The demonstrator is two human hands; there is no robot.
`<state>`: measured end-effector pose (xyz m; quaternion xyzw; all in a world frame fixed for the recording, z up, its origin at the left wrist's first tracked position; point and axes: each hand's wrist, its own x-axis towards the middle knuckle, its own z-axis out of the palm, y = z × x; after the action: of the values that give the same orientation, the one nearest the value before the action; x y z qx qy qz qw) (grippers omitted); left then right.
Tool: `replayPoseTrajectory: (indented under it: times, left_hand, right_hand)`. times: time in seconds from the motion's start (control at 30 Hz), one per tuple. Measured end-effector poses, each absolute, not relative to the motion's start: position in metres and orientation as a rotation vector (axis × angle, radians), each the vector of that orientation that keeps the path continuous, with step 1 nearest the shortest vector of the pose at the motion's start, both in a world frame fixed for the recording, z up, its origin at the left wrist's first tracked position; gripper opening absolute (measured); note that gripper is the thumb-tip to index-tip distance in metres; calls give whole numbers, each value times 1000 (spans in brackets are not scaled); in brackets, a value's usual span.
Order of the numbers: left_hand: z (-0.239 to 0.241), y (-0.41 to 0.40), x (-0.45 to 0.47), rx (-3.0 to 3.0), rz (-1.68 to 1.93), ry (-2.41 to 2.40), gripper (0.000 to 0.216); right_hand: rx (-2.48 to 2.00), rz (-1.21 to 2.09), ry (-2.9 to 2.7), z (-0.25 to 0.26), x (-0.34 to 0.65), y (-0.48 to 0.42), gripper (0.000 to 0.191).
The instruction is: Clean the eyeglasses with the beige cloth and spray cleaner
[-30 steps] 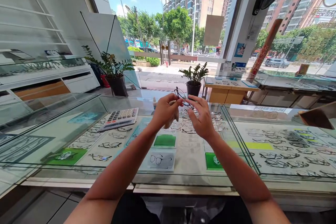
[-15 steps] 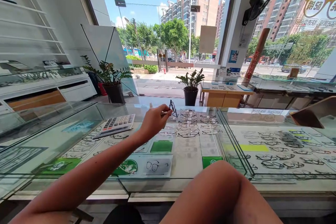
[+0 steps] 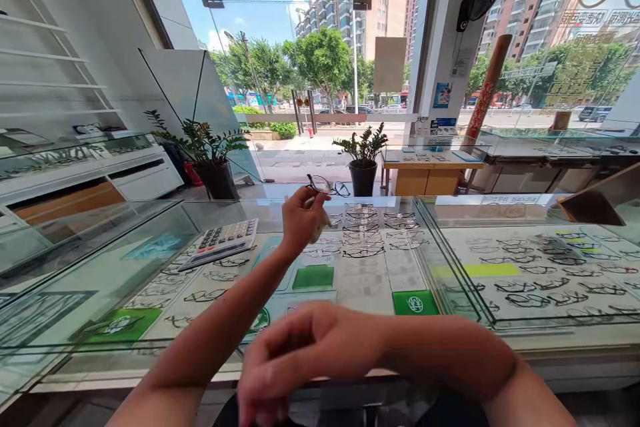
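My left hand (image 3: 302, 218) is raised over the glass display counter (image 3: 150, 260) and pinches a pair of thin black-framed glasses (image 3: 327, 185) by one temple, lenses pointing right. My right hand (image 3: 305, 357) hangs close to the camera near the counter's front edge, wrist bent, fingers curled loosely downward with nothing visible in them. Rows of spectacle frames (image 3: 363, 230) lie under the glass just beyond my left hand.
A calculator (image 3: 223, 240) sits on the glass to the left. A second glass case (image 3: 545, 267) of frames stands on the right. Two potted plants (image 3: 363, 157) stand by the shop window. White shelving (image 3: 55, 87) lines the left wall.
My right hand let go of the glasses, dropped out of view, then swung back across the front. My left hand kept the glasses and turned them so the lenses face right.
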<state>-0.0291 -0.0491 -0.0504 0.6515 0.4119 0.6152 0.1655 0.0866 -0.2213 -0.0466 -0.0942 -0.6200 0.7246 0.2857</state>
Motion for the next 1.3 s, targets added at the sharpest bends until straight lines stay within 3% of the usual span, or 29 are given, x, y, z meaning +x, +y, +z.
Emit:
replayPoseTrajectory:
  times: [0.13, 0.27, 0.53, 0.87, 1.1, 1.3]
  left_hand:
    - [-78, -27, -12, 1904, 1948, 1197, 24]
    - [-112, -14, -3, 2271, 2102, 1033, 18]
    - [-145, -14, -8, 2719, 1998, 698, 16]
    - [-149, -12, -12, 2780, 1826, 805, 18]
    - [-141, -14, -5, 2309, 1440, 1024, 25]
    - [-133, -10, 2, 1811, 1273, 901, 33]
  right_hand:
    - [-586, 1579, -960, -59, 130, -121, 39]
    - [-679, 1576, -766, -78, 161, -62, 41]
    - [-618, 1658, -639, -120, 168, -57, 43]
    - [-555, 1603, -646, -141, 184, -40, 30]
    - [-612, 1503, -731, -139, 208, -26, 34]
    - [-695, 1451, -1102, -140, 206, -28, 33]
